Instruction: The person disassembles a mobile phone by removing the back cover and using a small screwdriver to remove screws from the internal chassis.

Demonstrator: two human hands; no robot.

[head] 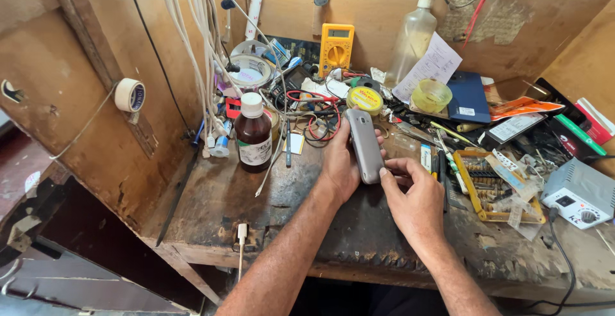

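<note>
A worn, dark wooden workbench (230, 207) carries the clutter. On it stand a brown glass bottle (253, 134) with a white cap, a yellow multimeter (336, 47) at the back, a clear spray bottle (413, 34), a blue notebook (467, 96), a yellow parts tray (496, 188) and a grey power unit (580, 193) at the right.
</note>
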